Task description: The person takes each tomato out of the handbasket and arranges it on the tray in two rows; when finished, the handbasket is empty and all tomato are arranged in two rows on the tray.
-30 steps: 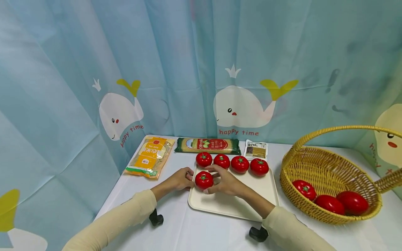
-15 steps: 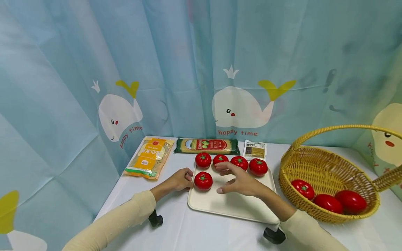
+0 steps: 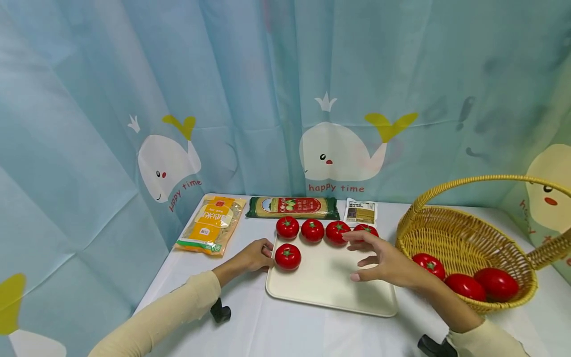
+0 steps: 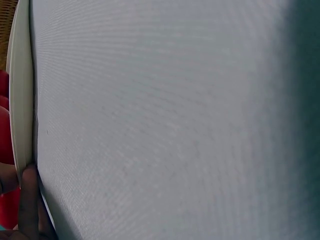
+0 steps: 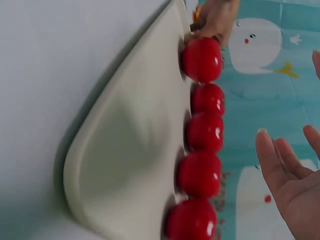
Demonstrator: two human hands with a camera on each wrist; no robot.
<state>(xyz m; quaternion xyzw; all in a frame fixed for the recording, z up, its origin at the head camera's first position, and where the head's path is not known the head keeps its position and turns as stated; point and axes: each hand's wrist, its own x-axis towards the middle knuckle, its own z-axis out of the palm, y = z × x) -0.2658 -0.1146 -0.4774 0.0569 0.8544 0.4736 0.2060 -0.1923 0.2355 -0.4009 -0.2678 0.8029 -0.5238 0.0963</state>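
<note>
On the left edge of a cream tray, my left hand pinches the rim; the left wrist view shows its fingers right at the edge. A red tomato sits on the tray close beside that hand. Several more tomatoes stand in a row along the tray's back edge. Over the tray's right part hovers my right hand, fingers spread and loosely curved, holding nothing. It partly covers the rightmost tomato in the head view.
A wicker basket with a tall handle stands at the right, holding red tomatoes. Behind the tray lie a green-ended Olivoilà packet and a small sachet. A yellow-orange bag lies back left, before a blue curtain.
My right hand has let go of the front-left tomato and moved right across the tray, toward the basket. The tomato stays on the tray, and my left hand keeps its place.
</note>
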